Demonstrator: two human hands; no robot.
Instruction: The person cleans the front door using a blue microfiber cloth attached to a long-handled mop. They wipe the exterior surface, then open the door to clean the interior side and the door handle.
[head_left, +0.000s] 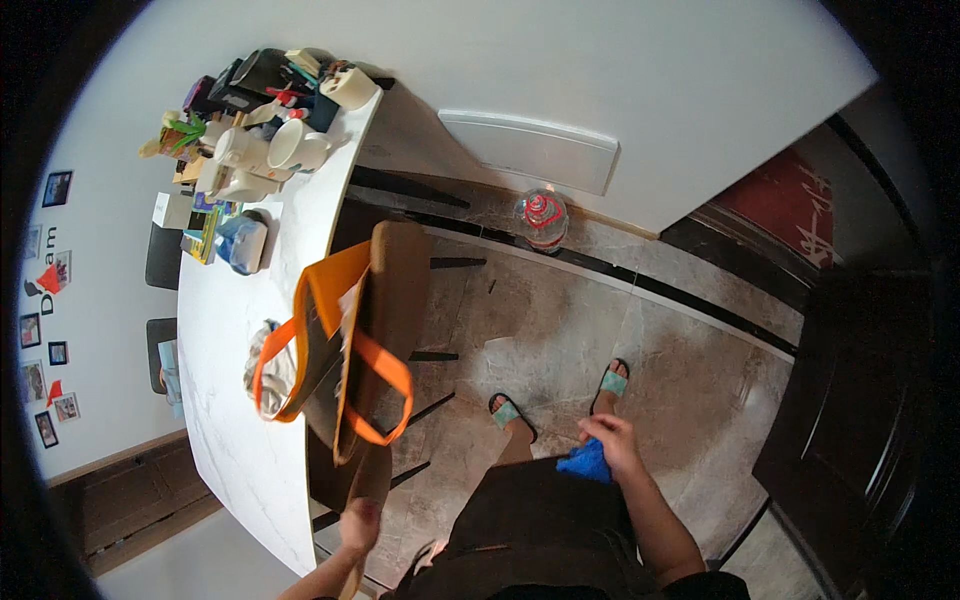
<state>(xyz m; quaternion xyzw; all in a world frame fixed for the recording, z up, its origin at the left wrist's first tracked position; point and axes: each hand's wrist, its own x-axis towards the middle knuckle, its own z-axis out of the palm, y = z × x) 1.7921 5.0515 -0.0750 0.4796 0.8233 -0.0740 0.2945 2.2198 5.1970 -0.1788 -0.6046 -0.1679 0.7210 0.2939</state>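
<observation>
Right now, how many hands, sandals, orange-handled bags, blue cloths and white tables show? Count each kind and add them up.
Hands (left hand, right hand): 2
Sandals: 2
Bag: 1
Cloth: 1
Table: 1
Total: 7

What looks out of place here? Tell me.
The clear, rounded container with red swirls stands on the brownish tiled floor by the white wall, away from the veined white table, so it looks slightly misplaced.

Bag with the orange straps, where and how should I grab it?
Probably by the right-hand orange strap, coming from the right, the floor side: it bows out from the bag in a wide loop, which should be easy to hook.
</observation>
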